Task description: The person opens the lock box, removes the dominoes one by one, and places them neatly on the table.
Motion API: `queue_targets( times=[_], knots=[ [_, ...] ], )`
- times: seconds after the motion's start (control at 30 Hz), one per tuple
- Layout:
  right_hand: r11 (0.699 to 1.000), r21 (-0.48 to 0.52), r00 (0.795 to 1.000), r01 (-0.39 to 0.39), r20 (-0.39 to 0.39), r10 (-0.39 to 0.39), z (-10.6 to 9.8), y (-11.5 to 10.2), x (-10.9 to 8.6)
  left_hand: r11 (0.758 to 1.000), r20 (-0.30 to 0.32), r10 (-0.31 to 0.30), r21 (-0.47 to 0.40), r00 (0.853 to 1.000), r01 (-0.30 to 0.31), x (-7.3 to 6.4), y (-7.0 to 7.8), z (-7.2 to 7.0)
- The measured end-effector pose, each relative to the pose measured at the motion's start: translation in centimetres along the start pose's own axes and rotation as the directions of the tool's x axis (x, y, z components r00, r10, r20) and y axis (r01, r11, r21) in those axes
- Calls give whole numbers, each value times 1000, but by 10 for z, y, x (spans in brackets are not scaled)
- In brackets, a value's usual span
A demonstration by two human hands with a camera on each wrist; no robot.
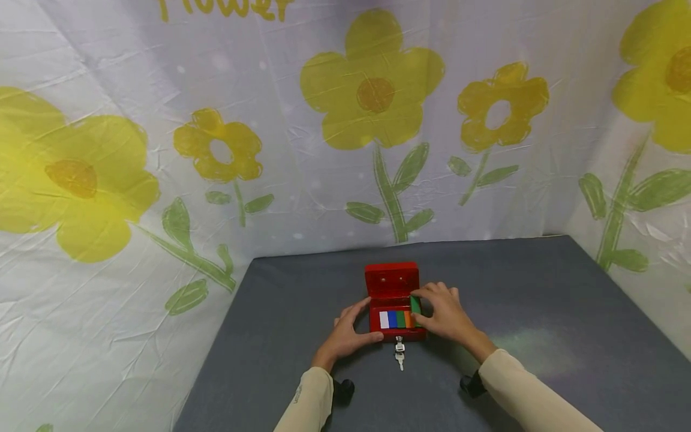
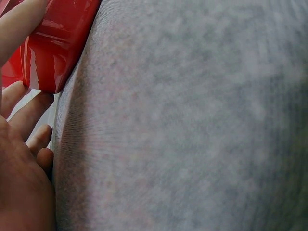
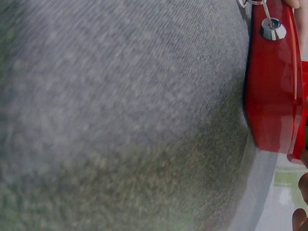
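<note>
right hand with narrow grip pinching green block, block at right side of open red box on table, its seating hard to tell, left hand with wide grip touching box's left side, right hand (mostly cut off in right wrist view)

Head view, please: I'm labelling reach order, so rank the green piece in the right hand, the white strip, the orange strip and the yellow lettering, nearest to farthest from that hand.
1. Green piece: held in the right hand.
2. Orange strip: just left of it, inside the red box.
3. White strip: left end of the row.
4. Yellow lettering: upper left, on the backdrop.
</note>
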State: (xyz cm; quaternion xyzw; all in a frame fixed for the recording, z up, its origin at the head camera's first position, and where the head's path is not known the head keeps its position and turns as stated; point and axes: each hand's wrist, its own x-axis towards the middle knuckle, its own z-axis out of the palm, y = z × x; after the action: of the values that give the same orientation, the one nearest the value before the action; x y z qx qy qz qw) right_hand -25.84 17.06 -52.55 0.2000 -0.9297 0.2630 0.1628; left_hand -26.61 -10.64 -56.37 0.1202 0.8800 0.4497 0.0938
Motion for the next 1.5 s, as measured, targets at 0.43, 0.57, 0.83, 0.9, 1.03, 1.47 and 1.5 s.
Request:
queue_targets(
  times=[0.43, 0.57, 0.83, 0.9, 1.03, 1.47, 1.5],
  knots=[
    [1000, 12, 1000, -20, -22, 20, -6, 12, -7, 1000, -3, 1, -5, 1000, -1, 1, -2, 1],
    [1000, 13, 998, -5, -57, 6, -7, 15, -11, 1000, -2, 4, -5, 1000, -4, 1, -2, 0],
    [999, 19, 998, -33, -60, 34, -9, 23, -15, 1000, -5, -5, 0, 1000, 5, -1, 1, 0],
    [999, 10, 998, -40, -57, 41, -10, 25, -15, 1000, -6, -5, 3, 1000, 5, -1, 1, 0],
    [999, -5, 998, -47, -50, 47, -10, 30, -18, 1000, -4, -3, 9, 1000, 3, 0, 1, 0],
    [998, -7, 998, -62, -16, 62, -10, 39, -26, 1000, -3, -13, 10, 1000, 13, 0, 0, 1],
    [998, -6, 998, -63, -13, 63, -10, 39, -27, 1000, -2, -14, 9, 1000, 14, 0, 0, 1]
  ],
)
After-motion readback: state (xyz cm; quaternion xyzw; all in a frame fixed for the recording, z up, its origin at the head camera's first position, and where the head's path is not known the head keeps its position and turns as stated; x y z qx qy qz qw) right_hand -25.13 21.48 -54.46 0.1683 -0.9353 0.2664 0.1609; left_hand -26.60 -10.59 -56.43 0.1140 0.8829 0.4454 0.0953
